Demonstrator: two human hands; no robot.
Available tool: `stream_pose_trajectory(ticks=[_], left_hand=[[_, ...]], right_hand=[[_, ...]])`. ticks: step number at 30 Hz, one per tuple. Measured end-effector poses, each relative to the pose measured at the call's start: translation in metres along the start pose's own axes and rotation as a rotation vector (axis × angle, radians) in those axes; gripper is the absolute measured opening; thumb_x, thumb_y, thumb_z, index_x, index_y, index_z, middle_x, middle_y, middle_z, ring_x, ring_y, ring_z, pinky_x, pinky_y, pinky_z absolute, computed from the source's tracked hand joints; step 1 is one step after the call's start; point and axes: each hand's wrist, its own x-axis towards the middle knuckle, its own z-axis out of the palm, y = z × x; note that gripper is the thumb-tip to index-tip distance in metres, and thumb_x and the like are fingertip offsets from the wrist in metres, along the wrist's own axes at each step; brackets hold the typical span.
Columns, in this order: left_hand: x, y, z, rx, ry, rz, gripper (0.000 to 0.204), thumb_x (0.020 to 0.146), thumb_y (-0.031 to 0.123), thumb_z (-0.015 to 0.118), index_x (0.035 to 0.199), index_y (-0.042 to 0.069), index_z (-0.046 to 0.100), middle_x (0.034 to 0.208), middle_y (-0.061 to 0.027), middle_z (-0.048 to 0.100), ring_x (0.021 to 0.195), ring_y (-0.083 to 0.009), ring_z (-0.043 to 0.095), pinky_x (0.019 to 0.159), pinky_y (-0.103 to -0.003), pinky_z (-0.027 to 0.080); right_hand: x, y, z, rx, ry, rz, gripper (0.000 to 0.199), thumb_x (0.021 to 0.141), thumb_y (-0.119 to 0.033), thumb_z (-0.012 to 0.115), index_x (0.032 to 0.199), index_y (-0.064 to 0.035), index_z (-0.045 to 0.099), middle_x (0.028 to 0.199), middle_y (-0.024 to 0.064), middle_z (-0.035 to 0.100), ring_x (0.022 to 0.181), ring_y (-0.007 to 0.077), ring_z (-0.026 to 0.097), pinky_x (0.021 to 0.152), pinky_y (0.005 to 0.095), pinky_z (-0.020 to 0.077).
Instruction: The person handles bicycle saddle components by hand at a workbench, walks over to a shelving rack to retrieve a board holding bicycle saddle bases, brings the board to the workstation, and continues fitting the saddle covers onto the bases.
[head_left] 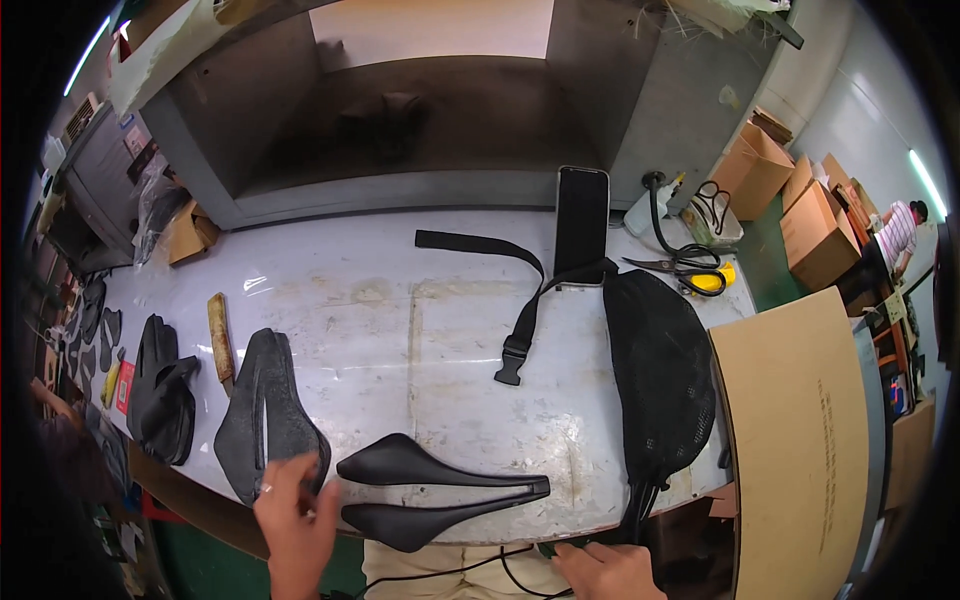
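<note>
My left hand (297, 520) is at the table's front edge, thumb and forefinger apart. Its fingertips overlap the near end of a dark grey, slotted saddle-shaped piece (245, 420); whether they touch it I cannot tell. Just right of that hand lies a smooth black bicycle saddle cover (410, 460), split down its middle, narrow end pointing right. My right hand (608, 572) is low at the front edge, fingers curled; whatever they hold is hidden. A black cord (440, 575) runs across my lap near it.
A black mesh waist bag (660, 370) with a buckled strap lies at the right, below a phone (582, 225). Scissors (685, 265) lie behind it. A cardboard sheet (800, 440) borders the right side. Black pieces (163, 400) and a knife (219, 335) lie left; a grey metal box (420, 190) stands behind.
</note>
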Motion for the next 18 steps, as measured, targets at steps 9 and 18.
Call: stream_pose_trajectory(ticks=[9,18], left_hand=[[-0.006,-0.049,-0.031,0.401,-0.094,0.288,0.018,0.072,0.005,0.075,0.085,0.004,0.064,0.08,-0.0093,0.057,0.073,-0.0311,0.054,0.067,-0.042,0.041],[-0.001,-0.062,-0.04,0.319,-0.119,0.332,0.016,0.071,0.009,0.078,0.084,0.007,0.068,0.081,-0.0068,0.059,0.072,-0.0279,0.055,0.064,-0.041,0.041]], right_hand=[[0.026,-0.016,0.003,0.16,0.205,-0.19,0.022,0.081,-0.008,0.071,0.102,-0.0014,0.066,0.091,0.0122,0.064,0.071,0.0304,0.064,0.063,0.0376,0.0526],[0.064,-0.067,0.018,0.234,0.112,-0.456,0.025,0.077,-0.013,0.074,0.099,-0.0031,0.066,0.086,0.0088,0.061,0.069,0.0251,0.063,0.062,0.0345,0.0524]])
